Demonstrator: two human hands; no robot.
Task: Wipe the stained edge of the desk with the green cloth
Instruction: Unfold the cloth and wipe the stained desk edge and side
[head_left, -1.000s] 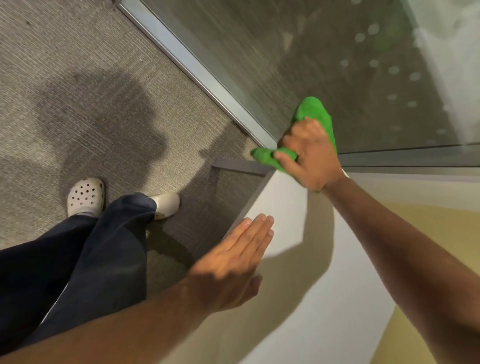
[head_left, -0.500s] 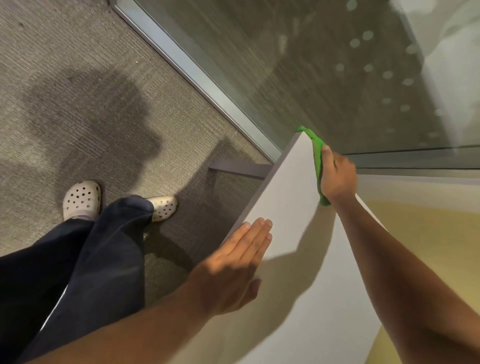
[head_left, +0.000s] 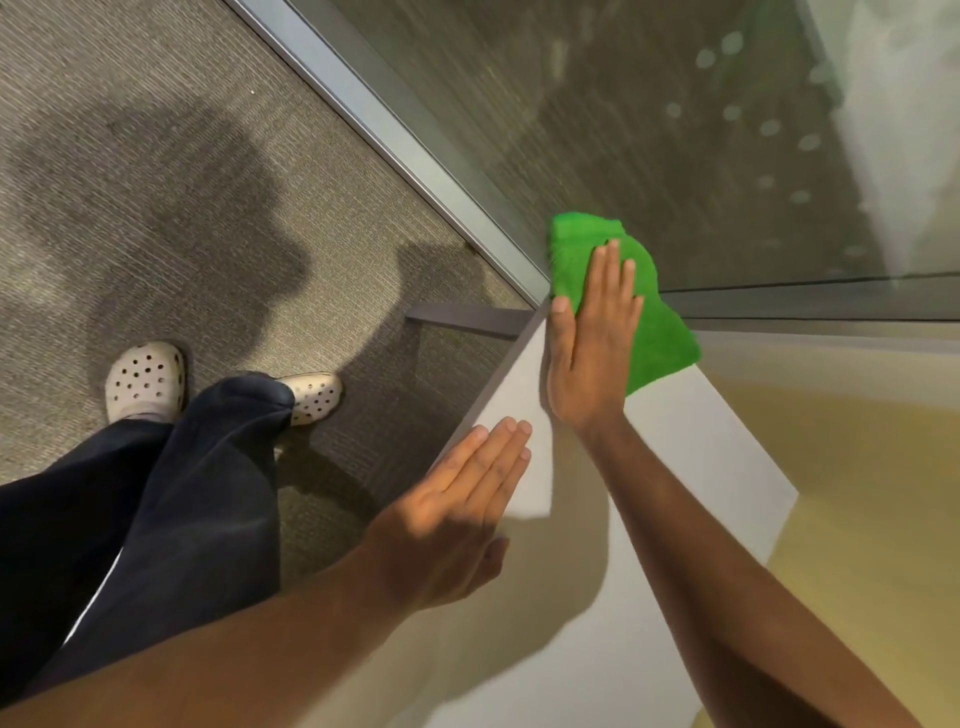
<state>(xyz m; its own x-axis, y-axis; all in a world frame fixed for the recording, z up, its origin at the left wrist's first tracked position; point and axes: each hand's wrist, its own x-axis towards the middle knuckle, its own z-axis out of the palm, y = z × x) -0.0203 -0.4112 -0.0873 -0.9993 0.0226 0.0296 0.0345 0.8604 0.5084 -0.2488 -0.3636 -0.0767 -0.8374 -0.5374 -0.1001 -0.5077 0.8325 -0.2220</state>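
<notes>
The green cloth (head_left: 655, 327) lies spread over the far corner of the pale desk (head_left: 691, 467). My right hand (head_left: 589, 343) presses flat on it, fingers straight and close together, pointing away from me. The cloth sticks out beyond the fingertips and to the right of the hand. My left hand (head_left: 457, 519) rests flat on the desk's left edge, nearer to me, palm down and holding nothing. The desk's dark side edge (head_left: 498, 374) runs between the two hands.
A glass wall with a metal frame (head_left: 415, 140) stands right behind the desk corner. Grey carpet (head_left: 156, 182) lies to the left, with my legs and white clogs (head_left: 145, 379) on it. A dark desk leg bar (head_left: 467, 319) shows below the corner.
My right hand has come from the desk's far side edge onto the top corner and now lies flat on the spread cloth. My left hand has stayed in place.
</notes>
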